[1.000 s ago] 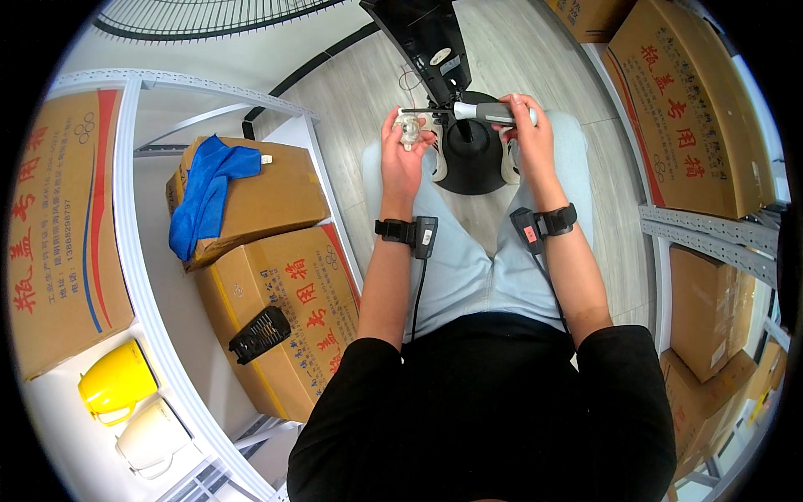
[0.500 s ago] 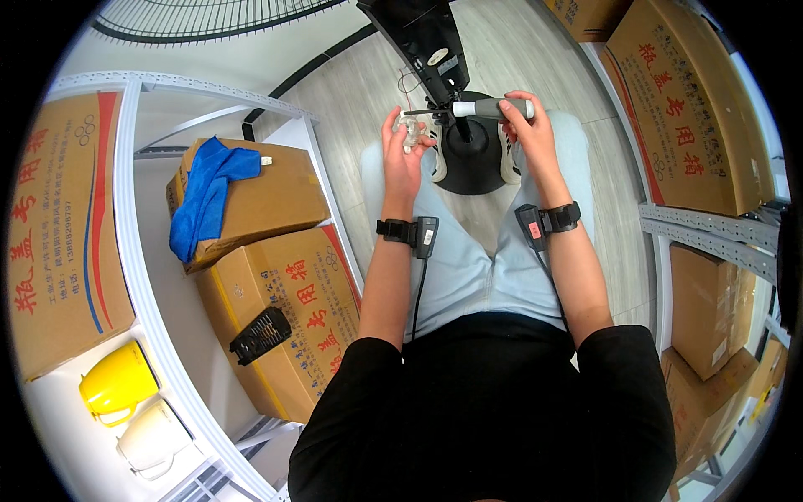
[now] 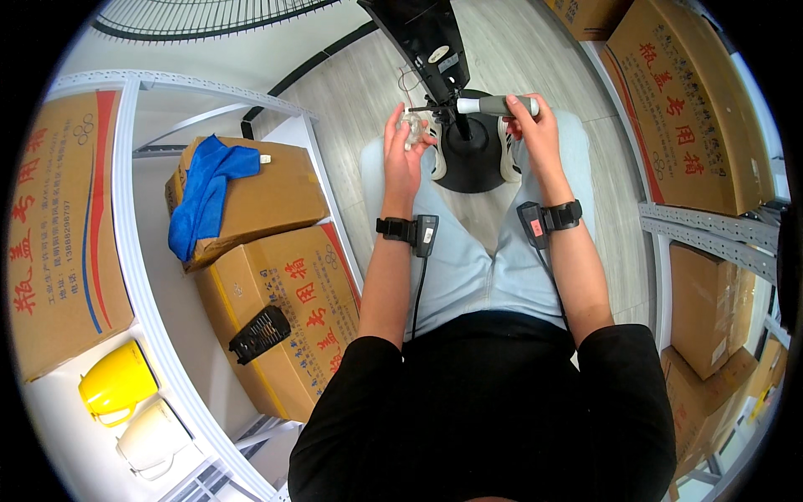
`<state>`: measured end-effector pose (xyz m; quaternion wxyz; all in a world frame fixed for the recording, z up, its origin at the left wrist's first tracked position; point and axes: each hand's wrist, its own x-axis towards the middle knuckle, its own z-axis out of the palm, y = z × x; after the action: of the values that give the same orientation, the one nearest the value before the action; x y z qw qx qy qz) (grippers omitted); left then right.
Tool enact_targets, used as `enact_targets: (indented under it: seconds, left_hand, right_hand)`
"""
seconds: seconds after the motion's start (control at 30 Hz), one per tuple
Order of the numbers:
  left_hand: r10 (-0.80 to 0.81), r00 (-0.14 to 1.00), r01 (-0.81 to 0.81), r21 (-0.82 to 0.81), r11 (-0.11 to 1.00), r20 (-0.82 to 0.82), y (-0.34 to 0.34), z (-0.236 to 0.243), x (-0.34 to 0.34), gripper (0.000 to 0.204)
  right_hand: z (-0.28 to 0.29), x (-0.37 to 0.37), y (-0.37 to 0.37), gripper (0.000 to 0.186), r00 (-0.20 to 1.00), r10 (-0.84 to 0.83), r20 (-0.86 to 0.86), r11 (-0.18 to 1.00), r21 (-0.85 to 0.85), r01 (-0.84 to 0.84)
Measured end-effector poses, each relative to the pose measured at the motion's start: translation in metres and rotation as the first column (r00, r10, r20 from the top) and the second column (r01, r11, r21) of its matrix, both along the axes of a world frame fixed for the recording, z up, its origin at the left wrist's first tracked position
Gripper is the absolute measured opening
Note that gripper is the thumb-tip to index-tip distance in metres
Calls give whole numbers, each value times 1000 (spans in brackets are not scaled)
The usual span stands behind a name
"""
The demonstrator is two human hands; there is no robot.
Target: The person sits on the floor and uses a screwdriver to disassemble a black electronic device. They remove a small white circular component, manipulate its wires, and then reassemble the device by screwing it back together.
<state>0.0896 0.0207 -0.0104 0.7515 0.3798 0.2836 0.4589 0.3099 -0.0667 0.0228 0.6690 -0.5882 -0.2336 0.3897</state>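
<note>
My left hand (image 3: pixel 401 163) holds a small translucent part (image 3: pixel 412 132) between thumb and fingers. My right hand (image 3: pixel 537 138) grips a screwdriver (image 3: pixel 487 106) by its grey-and-white handle; its dark shaft points left and reaches the translucent part, though the exact contact is too small to tell. Behind them a long black housing (image 3: pixel 418 42) tilts on a post above a round black base (image 3: pixel 470 176), with a thin wire (image 3: pixel 407 81) at its side. My light shoes (image 3: pixel 508 159) flank the post on the base.
Cardboard boxes fill shelving on my left (image 3: pixel 276 318) and right (image 3: pixel 677 125). A blue cloth (image 3: pixel 201 192) and a black slotted plastic piece (image 3: pixel 259 333) lie on boxes at left, beside two mugs (image 3: pixel 117 381). A wire fan grille (image 3: pixel 209 17) is at top left.
My right fingers have shifted along the screwdriver handle, and the tool has moved slightly right. My left hand and the translucent part have shifted slightly.
</note>
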Motion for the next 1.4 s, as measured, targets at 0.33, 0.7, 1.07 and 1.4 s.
enact_targets:
  seconds: [0.33,0.7,1.07,1.4]
  left_hand:
    - [35,999,-34,24,999,-38,0,3,3,50]
    - [185,983,-185,-12,983,-9,9,-18,2,47]
    - [174,955,-130,-189,973,240,10,-12,-5,45]
    - [158,960,-127,-140,982,231,12,-13,-6,39]
  right_hand:
    - [5,-7,-2,29,996,-59,67,994,93,53]
    - [-5,-4,0,24,994,-90,57,979,187,78]
    - [-5,-4,-5,27,998,55,-6,973,224,-53]
    - [-4,-7,-4,27,993,114,14,969,218,-114]
